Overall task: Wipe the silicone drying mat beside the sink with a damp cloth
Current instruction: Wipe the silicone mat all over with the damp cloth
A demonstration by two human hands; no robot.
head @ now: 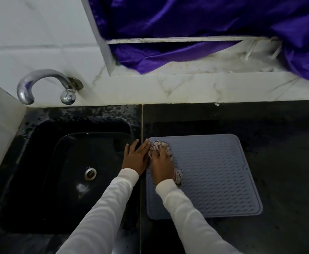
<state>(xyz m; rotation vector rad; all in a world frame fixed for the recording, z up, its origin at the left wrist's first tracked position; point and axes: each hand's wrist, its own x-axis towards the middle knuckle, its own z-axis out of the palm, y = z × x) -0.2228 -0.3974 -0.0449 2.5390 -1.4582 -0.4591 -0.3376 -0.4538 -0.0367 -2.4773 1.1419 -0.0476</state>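
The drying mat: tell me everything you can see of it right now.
The drying mat is grey-blue, silicone-looking, roughly square with rounded corners, a raised rim and rows of wavy ridges. It lies flat on the dark counter just right of the sink. The right hand presses a patterned cloth onto its far left corner; the left hand rests flat beside its left edge.

One mat [214, 176], one cloth [158, 146], one sink [67, 180], one tap [40, 83], two hands.

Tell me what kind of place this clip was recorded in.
Most likely a home kitchen: a black sink with a chrome tap on a tiled wall, a dark stone counter, and a grey silicone drying mat beside the sink.
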